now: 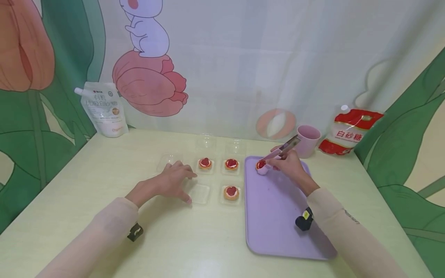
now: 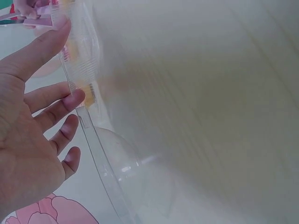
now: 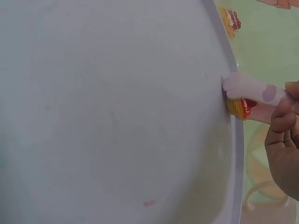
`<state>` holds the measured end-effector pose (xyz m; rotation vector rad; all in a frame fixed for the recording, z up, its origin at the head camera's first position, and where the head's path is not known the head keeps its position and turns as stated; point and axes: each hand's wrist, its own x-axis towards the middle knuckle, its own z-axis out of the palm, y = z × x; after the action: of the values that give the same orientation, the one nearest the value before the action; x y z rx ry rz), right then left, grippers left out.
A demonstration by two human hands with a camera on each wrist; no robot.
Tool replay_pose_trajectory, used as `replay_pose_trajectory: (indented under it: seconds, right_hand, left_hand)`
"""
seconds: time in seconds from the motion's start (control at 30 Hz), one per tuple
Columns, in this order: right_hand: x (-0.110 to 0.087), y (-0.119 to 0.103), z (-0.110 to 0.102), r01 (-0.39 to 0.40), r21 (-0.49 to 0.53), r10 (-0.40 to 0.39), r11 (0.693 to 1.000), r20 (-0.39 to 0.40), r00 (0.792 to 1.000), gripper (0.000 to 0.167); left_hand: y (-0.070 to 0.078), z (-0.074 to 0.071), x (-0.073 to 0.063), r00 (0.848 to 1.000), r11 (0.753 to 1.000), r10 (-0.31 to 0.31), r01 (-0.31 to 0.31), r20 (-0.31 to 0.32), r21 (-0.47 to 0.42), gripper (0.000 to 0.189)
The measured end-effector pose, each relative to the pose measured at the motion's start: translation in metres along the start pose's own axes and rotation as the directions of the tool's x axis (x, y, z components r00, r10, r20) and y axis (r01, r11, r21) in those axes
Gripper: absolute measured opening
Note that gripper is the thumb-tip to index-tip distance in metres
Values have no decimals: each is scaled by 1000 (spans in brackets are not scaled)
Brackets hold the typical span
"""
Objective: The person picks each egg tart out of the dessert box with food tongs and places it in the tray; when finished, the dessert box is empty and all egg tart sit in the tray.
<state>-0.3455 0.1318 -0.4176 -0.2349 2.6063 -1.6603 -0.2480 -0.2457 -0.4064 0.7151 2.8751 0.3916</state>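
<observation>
My right hand (image 1: 288, 164) grips pink-and-metal tongs (image 1: 290, 144) over the far-left corner of the purple tray (image 1: 274, 216). Their pale paw-shaped tips (image 3: 247, 86) lie around a small tart (image 3: 237, 108) with a red topping, at the tray's edge. With fingers and thumb spread, my left hand (image 1: 170, 181) is at the left side of a clear plastic box (image 1: 199, 194) with nothing in it; whether it touches the box I cannot tell. Close by, three boxes each hold a tart with white cream and a red heart-shaped top: two tarts (image 1: 205, 163) (image 1: 231, 164) behind and one tart (image 1: 231, 192) in front.
Behind the left hand is another clear box (image 1: 170, 160). Raised clear lids (image 1: 206, 143) stand at the back of the boxes. A pink cup (image 1: 307, 141) stands beyond the tray, beside a red-and-white sugar bag (image 1: 349, 131). At the back left is a white pouch (image 1: 106, 110).
</observation>
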Motion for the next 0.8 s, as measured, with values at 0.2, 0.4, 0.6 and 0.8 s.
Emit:
replay_pose_trajectory:
  seconds: [0.2, 0.4, 0.6, 0.8]
  right_hand:
    - [-3, -1, -3, -13, -13, 13, 1000, -15, 1000, 39]
    - [-5, -4, -6, 2, -20, -3, 1000, -14, 1000, 39]
    - [-6, -10, -12, 32, -26, -32, 999, -15, 999, 40]
    - [-8, -19, -14, 15, -47, -16, 999, -32, 999, 39]
  left_hand:
    - [1, 0, 0, 1000, 1000, -6, 6, 2, 5, 80]
    - [2, -1, 0, 1000, 1000, -8, 8, -2, 15, 81]
    - [4, -2, -1, 1000, 1000, -12, 12, 3, 9, 82]
    - [3, -2, -1, 1000, 1000, -19, 19, 18, 1, 85]
